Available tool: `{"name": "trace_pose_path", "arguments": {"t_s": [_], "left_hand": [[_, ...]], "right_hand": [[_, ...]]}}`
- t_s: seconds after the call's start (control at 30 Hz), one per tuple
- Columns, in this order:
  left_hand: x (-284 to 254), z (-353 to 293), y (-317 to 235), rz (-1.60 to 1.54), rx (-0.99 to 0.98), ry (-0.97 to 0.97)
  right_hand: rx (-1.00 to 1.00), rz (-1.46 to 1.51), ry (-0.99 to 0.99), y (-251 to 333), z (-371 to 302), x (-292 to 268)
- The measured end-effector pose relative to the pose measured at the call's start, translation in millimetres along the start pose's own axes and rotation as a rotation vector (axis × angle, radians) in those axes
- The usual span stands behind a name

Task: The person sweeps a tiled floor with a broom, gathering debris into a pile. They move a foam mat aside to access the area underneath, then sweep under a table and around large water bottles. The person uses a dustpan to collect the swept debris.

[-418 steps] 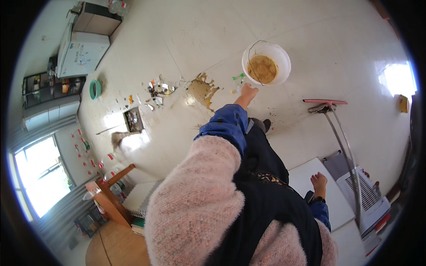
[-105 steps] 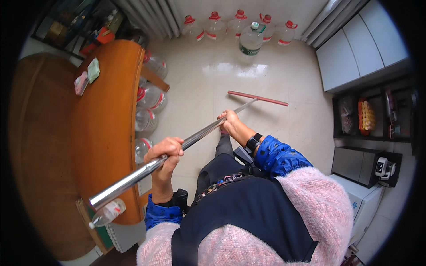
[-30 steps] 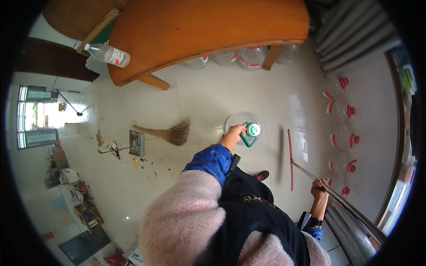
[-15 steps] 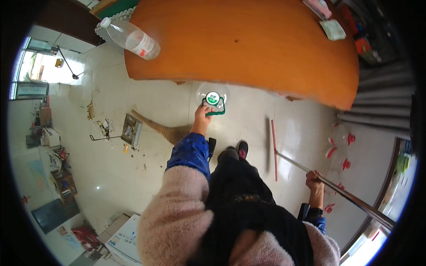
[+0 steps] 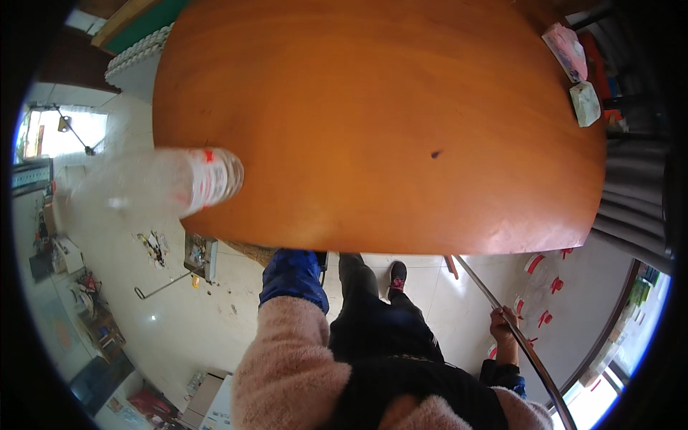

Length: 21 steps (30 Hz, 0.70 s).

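The right hand [image 5: 503, 326] is closed around a long, thin, shiny metal pole [image 5: 517, 337] that slants from under the edge of the big rounded orange wooden table [image 5: 401, 129] down toward the lower right corner of the view; the grip sits part-way along the shaft, with the pole running on well past it on both sides. The left hand is out of sight: the left arm in its blue cuff and fuzzy pink sleeve [image 5: 292, 276] reaches forward and disappears beneath the table's near edge, so whether that hand is open or holds anything cannot be told. The pole looks rigid and smooth, probably light for its length but awkward, since a long shaft held at one point by one hand will swing and lever at its far end; its polished surface is likely slippery, so a firm wrap near the balance point, or a second hand further along, would steady it. A clear plastic bottle with a red-and-white label [image 5: 172, 183] lies on its side at the table's left edge, overhanging the pale tiled floor [image 5: 179, 322], where a dustpan [image 5: 201, 256] and scattered litter lie near the person's dark shoes
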State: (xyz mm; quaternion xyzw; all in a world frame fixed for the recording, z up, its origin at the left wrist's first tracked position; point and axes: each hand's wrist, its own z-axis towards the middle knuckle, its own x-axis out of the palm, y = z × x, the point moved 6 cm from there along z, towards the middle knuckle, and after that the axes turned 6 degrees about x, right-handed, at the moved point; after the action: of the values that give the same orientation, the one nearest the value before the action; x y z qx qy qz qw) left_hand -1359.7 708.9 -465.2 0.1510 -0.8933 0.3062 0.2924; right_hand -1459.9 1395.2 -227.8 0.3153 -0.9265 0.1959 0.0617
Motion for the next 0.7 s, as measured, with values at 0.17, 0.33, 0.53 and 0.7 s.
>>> {"name": "trace_pose_path", "arguments": {"t_s": [0.17, 0.33, 0.53, 0.7], "left_hand": [[34.2, 59.1, -13.1, 0.012, -0.029, -0.026], [39.1, 52.6, -22.4, 0.024, -0.042, -0.048], [24.9, -47.8, -8.3, 0.168, -0.109, -0.036], [14.7, -213.4, 50.7, 0.771, -0.358, 0.305]], "right_hand": [[-0.059, 0.027, 0.003, -24.4, 1.2, 10.9], [-0.007, -0.1, 0.047, -36.1, 1.0, 9.5], [-0.041, -0.161, 0.13, 4.0, 16.6, -14.8], [0.057, 0.079, 0.241, 23.5, 65.9, 24.2]]}}
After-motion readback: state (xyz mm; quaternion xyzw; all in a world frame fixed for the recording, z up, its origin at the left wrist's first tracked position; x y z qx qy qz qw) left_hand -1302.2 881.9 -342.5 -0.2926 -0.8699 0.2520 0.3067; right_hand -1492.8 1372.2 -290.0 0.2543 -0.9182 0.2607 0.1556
